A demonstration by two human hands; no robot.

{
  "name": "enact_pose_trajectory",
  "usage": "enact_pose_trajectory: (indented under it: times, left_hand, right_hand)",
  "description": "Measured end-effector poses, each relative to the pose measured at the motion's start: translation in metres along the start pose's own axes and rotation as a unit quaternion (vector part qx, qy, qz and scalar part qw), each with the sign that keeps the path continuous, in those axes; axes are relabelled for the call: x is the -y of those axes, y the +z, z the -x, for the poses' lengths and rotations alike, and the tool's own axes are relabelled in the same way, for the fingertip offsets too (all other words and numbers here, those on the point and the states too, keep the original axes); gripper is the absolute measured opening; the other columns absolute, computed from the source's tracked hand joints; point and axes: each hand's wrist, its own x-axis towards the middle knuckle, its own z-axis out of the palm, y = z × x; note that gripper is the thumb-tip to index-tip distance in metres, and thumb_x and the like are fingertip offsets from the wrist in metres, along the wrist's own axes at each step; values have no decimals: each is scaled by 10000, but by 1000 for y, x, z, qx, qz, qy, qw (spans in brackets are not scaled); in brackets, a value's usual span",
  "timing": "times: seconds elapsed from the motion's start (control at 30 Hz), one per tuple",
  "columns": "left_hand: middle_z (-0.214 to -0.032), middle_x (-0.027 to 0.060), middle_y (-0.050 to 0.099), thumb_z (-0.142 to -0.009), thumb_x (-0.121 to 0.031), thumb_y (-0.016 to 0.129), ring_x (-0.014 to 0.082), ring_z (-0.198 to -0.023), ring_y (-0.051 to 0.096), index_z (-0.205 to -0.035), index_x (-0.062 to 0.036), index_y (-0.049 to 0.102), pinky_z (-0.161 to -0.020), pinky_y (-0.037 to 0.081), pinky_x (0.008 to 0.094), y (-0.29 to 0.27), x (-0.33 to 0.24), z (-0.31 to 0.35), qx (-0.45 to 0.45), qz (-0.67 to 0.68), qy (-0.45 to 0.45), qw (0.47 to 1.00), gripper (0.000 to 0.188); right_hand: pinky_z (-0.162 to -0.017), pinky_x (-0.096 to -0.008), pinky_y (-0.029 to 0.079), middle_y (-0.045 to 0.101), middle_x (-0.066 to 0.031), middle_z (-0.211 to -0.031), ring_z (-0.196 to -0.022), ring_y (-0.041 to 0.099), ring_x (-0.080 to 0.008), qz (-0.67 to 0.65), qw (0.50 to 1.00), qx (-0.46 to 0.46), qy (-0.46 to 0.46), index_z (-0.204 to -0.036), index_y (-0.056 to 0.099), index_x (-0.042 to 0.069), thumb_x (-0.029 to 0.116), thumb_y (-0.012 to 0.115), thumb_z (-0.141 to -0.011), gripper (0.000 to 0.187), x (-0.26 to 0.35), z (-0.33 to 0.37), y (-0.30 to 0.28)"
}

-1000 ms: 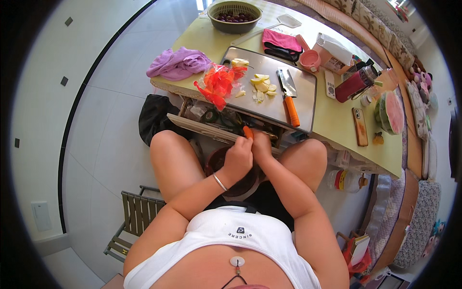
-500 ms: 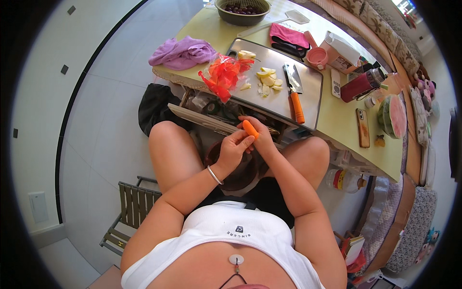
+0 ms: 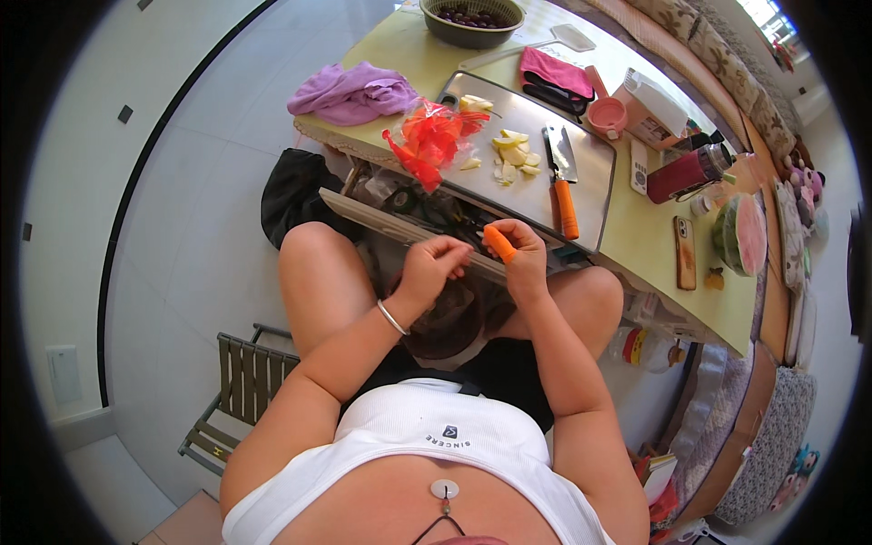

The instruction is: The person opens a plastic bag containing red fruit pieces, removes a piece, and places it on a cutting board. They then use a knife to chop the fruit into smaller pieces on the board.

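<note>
Yellow table stands on pale floor — right hand near drawer

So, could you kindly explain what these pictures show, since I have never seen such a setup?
There is no machine here, just a person's two bare hands. The view comes from a wide camera worn on the head, looking down, so straight edges bend.

On the table lies a board with cut pale pieces and a knife; around it are a purple cloth, a basket and cut watermelon.

The right hand holds a small orange thing I can't identify. Whether the left hand, close by, holds anything is unclear.
</note>
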Motion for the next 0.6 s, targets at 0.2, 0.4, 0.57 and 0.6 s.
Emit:
enact_pose_trajectory:
  times: [0.2,0.4,0.57,0.6]
  left_hand:
    - [-840,25,714,-972,-122,635,67,-653,637,-1030,-29,727,-585,502,186,-28,-8,-18,-54,81,-34,995,143]
    - [-844,21,713,-973,-117,631,70,-656,640,-1042,-31,720,-598,509,193,-24,-3,-18,-36,90,-51,994,142]
    - [-844,20,711,-973,-118,630,74,-659,640,-1048,-32,719,-603,509,197,-25,-5,-17,-28,96,-58,993,144]
    - [-843,20,711,-973,-118,631,75,-660,640,-1048,-33,719,-603,508,197,-25,-6,-16,-28,98,-59,993,144]
  right_hand:
    - [-615,-196,417,632,13,-780,-682,551,-49,11,999,38,18,-900,655,39,-24,628,-934,76,4,2,-4]
    - [-581,-195,386,603,20,-744,-644,520,-48,42,996,73,33,-904,652,45,-17,592,-941,94,4,2,-3]
    - [-582,-199,400,601,27,-729,-641,530,-54,53,994,68,64,-909,656,55,42,607,-968,79,5,3,1]
    - [-579,-199,399,597,33,-727,-644,536,-53,61,995,58,58,-903,655,58,46,608,-974,85,7,4,5]
